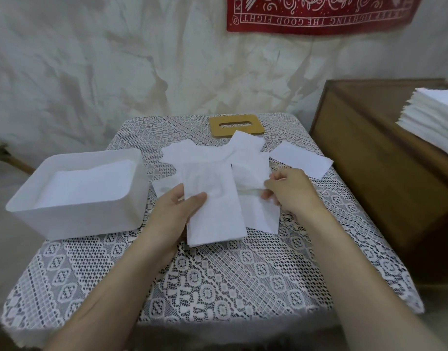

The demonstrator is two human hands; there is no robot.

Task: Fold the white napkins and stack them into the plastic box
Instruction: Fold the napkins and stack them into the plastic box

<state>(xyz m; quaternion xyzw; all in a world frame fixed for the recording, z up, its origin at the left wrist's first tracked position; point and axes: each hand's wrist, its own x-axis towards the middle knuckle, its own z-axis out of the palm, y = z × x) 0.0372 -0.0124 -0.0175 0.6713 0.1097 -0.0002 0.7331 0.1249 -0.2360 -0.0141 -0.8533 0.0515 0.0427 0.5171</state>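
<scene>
Your left hand (178, 211) grips a folded napkin (217, 219) at its left edge, thumb laid flat on top and the other fingers tucked out of sight beneath it. The napkin is a long white rectangle over the middle of the desk (217, 282), its near end pointing back toward you. Your right hand (292, 193) is just beside it, fingers curled, pinching a crumpled fold of a second napkin (260, 214), which lies partly open on the lace cloth and touches the right side of the folded one. Behind both, toward the far edge of the desk, loose napkins (200, 155) lie spread and overlapping, some creased, some with corners turned up. One more flat napkin (302, 159) lies apart from them near the far right corner. The plastic box (73, 221) stands at the left edge of the desk, close to your left hand, open at the top, with a level stack of white napkins (88, 183) inside it, sitting below the rim. A wooden lid (215, 129) with a long slot lies flat at the far edge, its near side partly covered by a napkin. Off the right edge stands a wooden crate (369, 178), and a tall pile of white napkins (435, 120) rests on top of it. A red banner (319, 13) with white lettering hangs on the pale wall behind.
</scene>
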